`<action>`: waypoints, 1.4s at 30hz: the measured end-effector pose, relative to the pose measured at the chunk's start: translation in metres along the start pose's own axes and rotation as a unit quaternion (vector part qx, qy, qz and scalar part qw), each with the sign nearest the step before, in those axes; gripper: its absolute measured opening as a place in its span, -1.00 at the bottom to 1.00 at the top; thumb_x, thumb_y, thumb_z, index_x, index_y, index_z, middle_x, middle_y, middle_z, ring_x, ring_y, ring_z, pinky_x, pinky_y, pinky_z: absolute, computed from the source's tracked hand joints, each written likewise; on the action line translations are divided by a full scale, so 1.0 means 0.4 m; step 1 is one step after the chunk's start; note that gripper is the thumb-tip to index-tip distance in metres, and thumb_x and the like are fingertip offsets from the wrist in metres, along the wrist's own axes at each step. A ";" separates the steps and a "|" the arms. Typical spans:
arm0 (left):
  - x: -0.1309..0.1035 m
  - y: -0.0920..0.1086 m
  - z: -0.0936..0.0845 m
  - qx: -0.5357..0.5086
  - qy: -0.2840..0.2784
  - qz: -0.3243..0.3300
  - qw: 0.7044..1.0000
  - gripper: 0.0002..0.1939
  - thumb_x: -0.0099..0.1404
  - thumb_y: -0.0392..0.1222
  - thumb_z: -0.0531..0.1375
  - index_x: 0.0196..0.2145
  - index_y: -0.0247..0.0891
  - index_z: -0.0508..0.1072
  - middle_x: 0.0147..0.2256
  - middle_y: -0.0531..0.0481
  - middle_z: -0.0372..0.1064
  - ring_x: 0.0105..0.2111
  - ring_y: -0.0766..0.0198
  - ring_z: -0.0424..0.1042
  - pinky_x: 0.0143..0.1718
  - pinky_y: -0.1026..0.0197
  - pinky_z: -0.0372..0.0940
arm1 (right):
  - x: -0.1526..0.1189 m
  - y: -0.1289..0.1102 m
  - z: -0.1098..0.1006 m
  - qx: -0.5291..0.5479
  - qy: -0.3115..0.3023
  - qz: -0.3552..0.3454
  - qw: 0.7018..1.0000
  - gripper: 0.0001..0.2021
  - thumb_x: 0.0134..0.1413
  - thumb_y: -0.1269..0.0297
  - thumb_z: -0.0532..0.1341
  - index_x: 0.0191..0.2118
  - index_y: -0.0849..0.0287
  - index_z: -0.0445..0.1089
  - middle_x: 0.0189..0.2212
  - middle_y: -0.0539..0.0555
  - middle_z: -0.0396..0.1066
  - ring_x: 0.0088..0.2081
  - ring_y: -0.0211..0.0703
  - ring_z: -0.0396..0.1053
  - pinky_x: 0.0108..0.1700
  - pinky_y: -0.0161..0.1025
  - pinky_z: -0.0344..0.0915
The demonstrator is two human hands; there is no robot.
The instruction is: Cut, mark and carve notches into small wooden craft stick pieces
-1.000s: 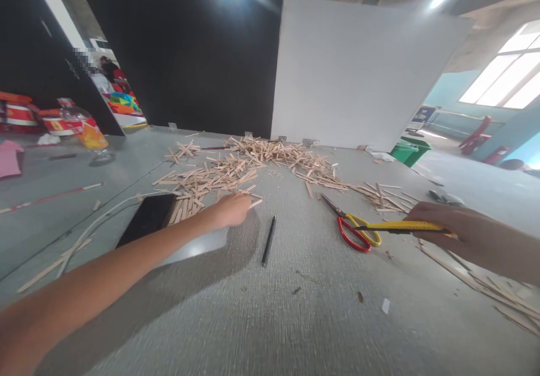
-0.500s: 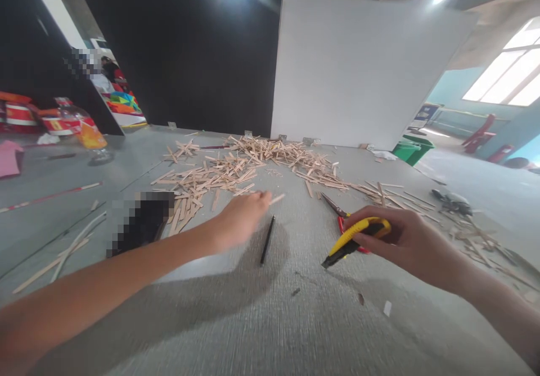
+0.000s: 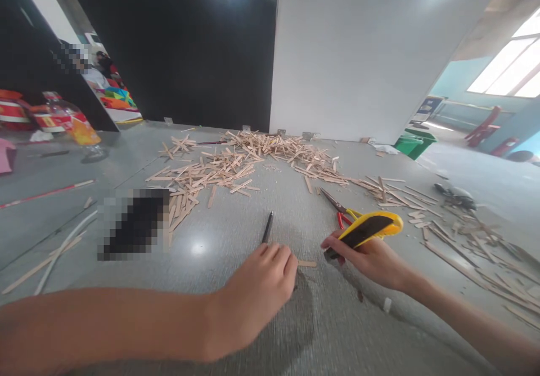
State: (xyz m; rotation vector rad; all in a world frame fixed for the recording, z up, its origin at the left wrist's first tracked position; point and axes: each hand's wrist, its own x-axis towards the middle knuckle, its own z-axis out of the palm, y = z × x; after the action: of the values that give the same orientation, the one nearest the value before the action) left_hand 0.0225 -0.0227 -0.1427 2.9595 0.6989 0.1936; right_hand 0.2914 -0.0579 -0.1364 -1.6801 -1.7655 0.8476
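Here's the left hand (image 3: 257, 300), on the near side of the scissors (image 3: 335, 200) and to their left, fingers bunched narrow around a stick (image 3: 307, 263)! One end pokes out to the right, low over the table (image 3: 236, 213); whether it touches, I can't tell. And the right hand (image 3: 379, 260), just nearside of the scissors, has a firm grip on the yellow cutter (image 3: 371, 229), its nose angled down and left, just beside the stick's free tip. The cutter covers part of the scissors' handles; contact there is unclear. Left of the scissors lies the pen (image 3: 268, 227), its near end behind the left hand. Beyond them, a big pile (image 3: 202, 173) sprawls away leftward! Further sticks (image 3: 459, 252) lie to their right, and far off left stands the bottle (image 3: 78, 125).
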 end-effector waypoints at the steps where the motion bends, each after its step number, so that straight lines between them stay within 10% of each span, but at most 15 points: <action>1: -0.010 0.016 0.012 0.027 0.016 0.006 0.999 -0.68 0.39 -0.45 0.08 0.03 -0.49 0.50 -0.02 -0.44 0.48 -0.04 -0.22 0.47 -0.06 -0.18 0.36 | -0.001 0.000 0.001 0.032 0.011 0.003 0.999 -0.53 0.37 -0.16 0.08 -0.16 0.09 0.58 -0.53 0.00 0.47 -0.52 -0.15 0.42 -0.47 -0.24 0.38; 6: -0.037 0.052 0.056 0.167 0.079 0.050 0.982 -0.49 0.39 -0.41 0.11 0.27 -0.51 0.33 0.21 -0.37 0.39 0.13 -0.18 0.42 0.13 -0.18 0.30 | -0.016 -0.032 0.020 0.103 0.037 -0.052 0.993 -0.66 0.30 -0.07 0.27 -0.25 0.13 0.52 -0.49 -0.02 0.45 -0.62 -0.31 0.29 -0.58 -0.35 0.24; 12: -0.040 0.029 0.074 0.057 0.020 0.081 0.995 -0.20 0.23 -0.35 0.27 0.38 -0.44 0.13 0.36 -0.40 0.14 0.40 -0.29 0.05 0.38 -0.27 0.01 | -0.045 -0.044 0.082 0.144 0.045 -0.037 0.988 -0.63 0.40 -0.06 0.16 -0.09 0.13 0.53 -0.51 0.01 0.47 -0.54 -0.21 0.41 -0.51 -0.30 0.32; 20: -0.034 0.044 0.053 0.088 0.035 0.102 0.990 -0.55 0.47 -0.38 -0.02 0.27 -0.47 0.29 0.29 -0.45 0.24 0.31 -0.27 0.22 0.30 -0.36 0.18 | -0.053 -0.041 0.103 0.107 0.019 -0.037 0.993 -0.70 0.39 0.00 0.17 -0.21 0.11 0.47 -0.62 -0.04 0.39 -0.60 -0.23 0.29 -0.56 -0.29 0.21; 42: -0.028 0.034 0.045 0.104 0.065 0.087 0.989 -0.40 0.31 -0.27 0.16 0.29 -0.42 0.27 0.17 -0.42 0.32 0.22 -0.29 0.27 0.24 -0.36 0.19 | -0.051 -0.030 0.103 0.072 0.045 -0.041 0.996 -0.68 0.38 0.02 0.18 -0.37 0.09 0.39 -0.64 -0.06 0.36 -0.63 -0.27 0.24 -0.58 -0.31 0.17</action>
State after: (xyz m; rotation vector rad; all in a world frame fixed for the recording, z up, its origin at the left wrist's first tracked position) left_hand 0.0211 -0.0410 -0.1600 3.2349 0.4995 0.3491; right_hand 0.2537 -0.0814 -0.1532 -1.5187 -1.6592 0.8285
